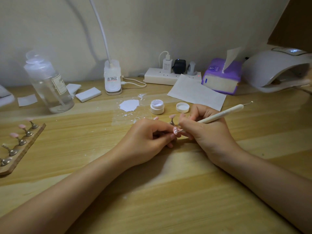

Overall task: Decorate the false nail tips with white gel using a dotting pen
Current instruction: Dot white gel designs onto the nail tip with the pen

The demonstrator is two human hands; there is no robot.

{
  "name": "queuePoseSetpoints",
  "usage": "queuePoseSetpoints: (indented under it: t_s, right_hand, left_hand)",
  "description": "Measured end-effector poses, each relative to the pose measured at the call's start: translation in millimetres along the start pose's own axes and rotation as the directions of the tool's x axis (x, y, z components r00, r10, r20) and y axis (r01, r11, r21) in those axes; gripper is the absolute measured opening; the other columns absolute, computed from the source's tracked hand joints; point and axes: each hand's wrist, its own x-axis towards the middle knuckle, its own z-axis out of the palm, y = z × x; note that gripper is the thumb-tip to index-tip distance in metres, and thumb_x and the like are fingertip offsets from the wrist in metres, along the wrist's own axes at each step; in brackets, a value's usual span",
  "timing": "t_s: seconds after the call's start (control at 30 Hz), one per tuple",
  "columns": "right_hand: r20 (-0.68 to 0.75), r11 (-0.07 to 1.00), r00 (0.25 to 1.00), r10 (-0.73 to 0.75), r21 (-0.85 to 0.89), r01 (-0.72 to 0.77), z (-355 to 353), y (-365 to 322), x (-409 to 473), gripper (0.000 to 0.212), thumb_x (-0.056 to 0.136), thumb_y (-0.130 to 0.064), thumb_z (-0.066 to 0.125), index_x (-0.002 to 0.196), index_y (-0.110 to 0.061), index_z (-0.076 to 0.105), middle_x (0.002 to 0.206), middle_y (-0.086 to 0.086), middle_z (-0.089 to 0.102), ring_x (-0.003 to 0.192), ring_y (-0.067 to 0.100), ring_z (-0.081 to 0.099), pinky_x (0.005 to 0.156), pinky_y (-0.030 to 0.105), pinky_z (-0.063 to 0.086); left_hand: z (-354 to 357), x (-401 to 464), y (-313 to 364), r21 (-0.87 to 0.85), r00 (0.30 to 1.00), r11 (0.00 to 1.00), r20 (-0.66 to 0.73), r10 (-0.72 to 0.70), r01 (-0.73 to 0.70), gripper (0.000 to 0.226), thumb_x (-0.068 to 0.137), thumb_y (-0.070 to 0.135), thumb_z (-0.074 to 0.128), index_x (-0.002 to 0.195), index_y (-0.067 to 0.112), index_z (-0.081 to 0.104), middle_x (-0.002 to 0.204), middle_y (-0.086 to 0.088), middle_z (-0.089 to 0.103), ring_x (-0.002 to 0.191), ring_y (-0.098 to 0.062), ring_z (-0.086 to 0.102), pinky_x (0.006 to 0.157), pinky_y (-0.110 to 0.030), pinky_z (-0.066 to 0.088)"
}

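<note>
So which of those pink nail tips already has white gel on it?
The nail tip pinched in the left hand, under the dotting pen. It shows white dots; the tips on the wooden stand look plain pink.

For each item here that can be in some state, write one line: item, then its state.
Gel jar: open, upright.
Jar lid: off, beside the jar.
Nail tip: held, white dots on it.
Dotting pen: gripped, tip at nail.
Left hand: pinching the nail's stand.
Right hand: gripping pen.
</note>
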Motion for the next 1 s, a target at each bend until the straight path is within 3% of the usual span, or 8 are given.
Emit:
queuePoseSetpoints:
  t_s: [0.1,0.2,0.33,0.43,0.6,0.77,0.87,1.0]
  right_hand:
    - [0.018,0.999,1.000,-0.017,-0.035,0.018,1.4,-1.4,-0.6,0.040,0.076,0.013,0.053,0.049,-0.012,0.037,0.035,-0.008,0.046,0.058,0.012,0.060,0.065,0.010,0.047]
    - [0.023,0.998,0.999,-0.031,-0.059,0.032,1.6,-2.5,-1.1,0.041,0.077,0.014,0.052,0.049,-0.011,0.035,0.033,-0.008,0.044,0.045,0.008,0.050,0.064,0.009,0.046]
    - [0.006,0.998,0.999,-0.045,-0.038,0.045,2.5,-2.1,0.2,0.041,0.077,0.015,0.052,0.049,-0.011,0.035,0.034,-0.008,0.044,0.060,0.037,0.052,0.064,0.009,0.046]
    - [0.003,0.998,0.999,-0.043,-0.039,0.043,3.1,-1.7,0.2,0.042,0.077,0.014,0.053,0.049,-0.012,0.036,0.034,-0.008,0.044,0.064,0.043,0.053,0.065,0.009,0.046]
    - [0.014,0.997,0.999,-0.031,-0.071,0.031,3.0,-3.6,-1.1,0.042,0.078,0.016,0.051,0.050,-0.010,0.035,0.033,-0.008,0.043,0.040,0.001,0.049,0.064,0.009,0.048]
    - [0.013,0.998,0.999,-0.033,-0.052,0.033,3.2,-3.2,-0.8,0.040,0.076,0.014,0.053,0.048,-0.010,0.036,0.034,-0.008,0.045,0.062,0.015,0.060,0.070,0.010,0.047]
    - [0.014,0.998,0.999,-0.029,-0.055,0.029,3.5,-3.7,-1.6,0.041,0.077,0.015,0.052,0.049,-0.009,0.035,0.033,-0.008,0.044,0.044,0.002,0.052,0.068,0.010,0.048]
    - [0.010,0.998,1.000,-0.027,-0.058,0.027,2.3,-3.0,-1.0,0.041,0.078,0.014,0.052,0.049,-0.011,0.036,0.033,-0.008,0.044,0.044,-0.001,0.052,0.065,0.010,0.047]
  left_hand:
    - [-0.3,-0.3,-0.3,-0.001,1.000,1.000,0.005,0.009,-0.009,0.020,0.085,0.004,0.060,0.087,0.020,0.071,0.054,0.020,0.061,0.059,0.010,0.058,0.074,0.001,0.038]
    - [-0.5,-0.1,-1.8,0.022,1.000,1.000,0.005,0.010,-0.010,0.015,0.085,0.005,0.061,0.088,0.014,0.073,0.056,0.019,0.061,0.060,0.009,0.059,0.076,0.006,0.033]
    - [-0.4,-0.2,-2.0,0.026,1.000,1.000,0.002,0.010,-0.010,0.015,0.086,0.005,0.061,0.089,0.012,0.073,0.060,0.016,0.063,0.062,0.006,0.060,0.076,0.007,0.031]
    - [-0.1,0.2,-1.5,0.015,1.000,1.000,-0.002,0.014,-0.013,0.017,0.085,0.004,0.061,0.088,0.016,0.073,0.058,0.017,0.062,0.060,0.007,0.059,0.076,0.008,0.030]
    - [-0.2,-0.1,-2.0,0.010,1.000,1.000,0.004,0.013,-0.013,0.019,0.085,0.003,0.061,0.088,0.019,0.072,0.055,0.022,0.061,0.060,0.008,0.060,0.076,0.007,0.032]
    - [-0.6,-0.3,-1.6,-0.015,1.000,1.000,0.004,0.016,-0.016,0.029,0.085,0.004,0.061,0.085,0.033,0.067,0.059,0.016,0.064,0.061,0.004,0.061,0.070,-0.012,0.046]
    - [-0.1,0.0,-2.4,-0.017,1.000,1.000,0.006,0.007,-0.007,0.024,0.085,0.004,0.061,0.087,0.026,0.070,0.058,0.016,0.063,0.060,0.006,0.060,0.068,-0.007,0.045]
    - [-0.2,-0.5,-1.2,-0.003,1.000,1.000,0.002,0.007,-0.007,0.020,0.085,0.004,0.061,0.086,0.020,0.072,0.056,0.017,0.062,0.060,0.008,0.059,0.074,0.000,0.038]
